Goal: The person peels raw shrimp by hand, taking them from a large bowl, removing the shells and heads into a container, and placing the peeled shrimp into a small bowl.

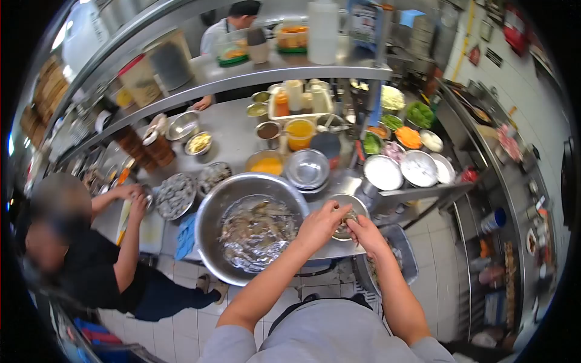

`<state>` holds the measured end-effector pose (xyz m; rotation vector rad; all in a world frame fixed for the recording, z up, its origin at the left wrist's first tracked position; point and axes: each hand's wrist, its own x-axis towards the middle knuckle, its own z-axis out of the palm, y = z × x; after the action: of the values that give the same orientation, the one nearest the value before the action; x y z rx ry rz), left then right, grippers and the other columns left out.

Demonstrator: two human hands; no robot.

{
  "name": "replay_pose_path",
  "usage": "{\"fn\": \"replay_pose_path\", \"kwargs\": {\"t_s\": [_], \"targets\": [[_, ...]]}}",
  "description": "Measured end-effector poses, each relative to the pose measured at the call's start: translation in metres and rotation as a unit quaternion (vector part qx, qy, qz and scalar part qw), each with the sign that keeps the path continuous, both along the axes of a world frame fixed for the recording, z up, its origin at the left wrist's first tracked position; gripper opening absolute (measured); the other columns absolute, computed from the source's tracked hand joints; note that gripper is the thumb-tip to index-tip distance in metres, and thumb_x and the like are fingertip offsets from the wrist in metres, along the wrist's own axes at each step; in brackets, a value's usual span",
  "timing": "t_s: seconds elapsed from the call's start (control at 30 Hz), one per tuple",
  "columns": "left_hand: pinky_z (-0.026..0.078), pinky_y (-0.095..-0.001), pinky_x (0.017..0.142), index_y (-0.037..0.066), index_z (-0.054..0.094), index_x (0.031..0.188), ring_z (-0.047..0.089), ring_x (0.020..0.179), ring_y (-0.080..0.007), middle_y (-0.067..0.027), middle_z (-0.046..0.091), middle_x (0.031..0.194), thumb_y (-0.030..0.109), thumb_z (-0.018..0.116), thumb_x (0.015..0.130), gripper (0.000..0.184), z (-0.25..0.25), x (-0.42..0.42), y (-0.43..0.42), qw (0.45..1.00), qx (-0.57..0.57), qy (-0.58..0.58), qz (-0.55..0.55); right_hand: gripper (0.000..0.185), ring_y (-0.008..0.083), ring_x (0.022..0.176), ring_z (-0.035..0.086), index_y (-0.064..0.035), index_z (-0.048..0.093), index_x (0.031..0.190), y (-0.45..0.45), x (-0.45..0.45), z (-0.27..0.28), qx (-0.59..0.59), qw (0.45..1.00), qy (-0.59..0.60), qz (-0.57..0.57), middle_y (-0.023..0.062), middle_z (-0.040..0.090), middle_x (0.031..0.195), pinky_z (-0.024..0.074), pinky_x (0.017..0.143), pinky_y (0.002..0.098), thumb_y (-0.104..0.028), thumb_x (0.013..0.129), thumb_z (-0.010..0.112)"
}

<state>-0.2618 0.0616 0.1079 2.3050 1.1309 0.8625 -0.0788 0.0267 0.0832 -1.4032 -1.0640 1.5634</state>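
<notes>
Working with both hands at center right of the frame, just above a shallow, round, silvery metal bowl [358, 207]. Pinching a small, glossy, grey-brown piece of apparent shrimp [349, 215] between bent fingers of the bare left hand [322, 225], and gripping the same piece from the other side with the bare right hand [365, 234]. By judgement, in the midst of close fingerwork on one single piece, calling for a light, steady pinch against a wet, slippery surface, and for staying over the bowl.

Near the left forearm, at center, a wide, deep, stainless-steel basin [204, 253] with whole brownish shrimp [257, 225] in clear liquid. Below and beside the right hand, a grey plastic bin [409, 257] with contents too blurred to name. At center left, a round metal bowl of grey shrimp [175, 196], close to a co-worker in dark clothing [82, 272].

On a pale container with a printed label [363, 23], at the top of the frame, lettering too small to read. Likewise unreadable: a dark, striped wall sign [494, 57], upper right. No legible brand anywhere.
</notes>
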Motion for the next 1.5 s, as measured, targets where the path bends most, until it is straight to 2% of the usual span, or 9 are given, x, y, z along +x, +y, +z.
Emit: {"fn": "replay_pose_path", "kwargs": {"t_s": [0.23,0.3,0.47,0.7,0.87,1.23,1.3,1.4,1.5], "targets": [[0.051,-0.0429,0.077,0.012,0.063,0.123,0.064,0.089,-0.0298,-0.01,0.062,0.1,0.01,0.063,0.082,0.041,-0.027,0.091,-0.003,0.982,0.141,0.036,-0.121,0.024,0.0199,0.075,0.058,-0.0003,0.061,0.102,-0.033,0.068,-0.009,0.041,0.98,-0.187,-0.057,0.0068,0.064,0.086,0.0462,0.067,0.036,-0.023,0.095,0.058],[0.051,-0.0458,0.079,0.007,0.062,0.124,0.065,0.088,-0.0331,-0.0132,0.062,0.098,0.011,0.059,0.085,0.04,-0.033,0.116,-0.013,0.989,0.085,-0.021,-0.117,0.023,0.0179,0.07,0.056,0.0008,0.059,0.094,-0.044,0.089,-0.012,0.124,0.945,-0.286,-0.098,0.0052,0.062,0.078,0.0448,0.063,0.0346,-0.022,0.097,0.056],[0.05,-0.0481,0.088,-0.001,0.056,0.129,0.061,0.103,-0.0442,-0.0277,0.063,0.113,0.016,0.055,0.09,0.043,-0.062,0.166,-0.041,0.985,-0.122,-0.079,-0.091,0.019,0.0356,0.078,0.061,0.0,0.058,0.095,-0.071,0.125,-0.025,0.17,0.894,-0.399,-0.11,0.0199,0.063,0.084,0.0473,0.072,0.0403,-0.019,0.096,0.054],[0.051,-0.0431,0.089,-0.003,0.054,0.13,0.063,0.103,-0.0411,-0.0278,0.064,0.113,0.012,0.056,0.089,0.044,-0.071,0.186,-0.056,0.965,-0.224,-0.119,-0.065,0.018,0.0435,0.092,0.059,0.0007,0.06,0.096,-0.078,0.154,-0.037,0.228,0.894,-0.377,-0.085,0.0238,0.064,0.094,0.0462,0.079,0.0484,-0.017,0.093,0.056],[0.049,-0.0443,0.091,-0.003,0.05,0.133,0.062,0.106,-0.0417,-0.0272,0.063,0.116,0.009,0.055,0.087,0.048,-0.09,0.194,-0.071,0.985,-0.153,-0.066,-0.048,0.027,0.0441,0.094,0.059,0.0039,0.06,0.093,-0.077,0.162,-0.04,0.17,0.913,-0.371,0.017,0.0262,0.064,0.095,0.046,0.081,0.0488,-0.022,0.09,0.054],[0.05,-0.0499,0.086,-0.002,0.048,0.133,0.061,0.101,-0.0454,-0.031,0.062,0.11,0.009,0.052,0.088,0.047,-0.076,0.217,-0.093,0.976,-0.212,-0.012,-0.04,0.027,0.0459,0.092,0.059,-0.0009,0.06,0.096,-0.093,0.179,-0.062,0.167,0.88,-0.444,-0.041,0.0249,0.064,0.096,0.0461,0.08,0.0538,-0.024,0.087,0.048],[0.053,-0.0444,0.078,0.0,0.047,0.134,0.068,0.088,-0.0388,-0.0251,0.067,0.106,0.012,0.053,0.091,0.045,-0.085,0.216,-0.089,0.984,-0.175,-0.007,-0.044,0.026,0.0446,0.092,0.06,-0.0021,0.061,0.097,-0.092,0.187,-0.058,0.206,0.878,-0.432,-0.013,0.0236,0.065,0.097,0.0465,0.081,0.0531,-0.022,0.087,0.047],[0.047,-0.0243,0.061,0.008,0.047,0.137,0.054,0.066,-0.0081,-0.0022,0.066,0.096,0.021,0.051,0.099,0.04,-0.088,0.206,-0.079,0.905,-0.381,-0.121,-0.146,0.025,0.0428,0.091,0.062,-0.0023,0.062,0.092,-0.089,0.198,-0.048,0.232,0.882,-0.407,0.047,0.0222,0.066,0.093,0.0477,0.081,0.0518,-0.022,0.086,0.047],[0.045,-0.0215,0.061,0.009,0.045,0.142,0.054,0.067,-0.0066,0.0012,0.066,0.097,0.021,0.053,0.099,0.045,-0.06,0.194,-0.077,0.837,-0.49,-0.164,-0.183,0.026,0.0427,0.091,0.061,-0.0017,0.062,0.091,-0.084,0.201,-0.051,0.247,0.899,-0.36,0.038,0.0228,0.066,0.093,0.0473,0.081,0.0512,-0.021,0.085,0.045]]}}
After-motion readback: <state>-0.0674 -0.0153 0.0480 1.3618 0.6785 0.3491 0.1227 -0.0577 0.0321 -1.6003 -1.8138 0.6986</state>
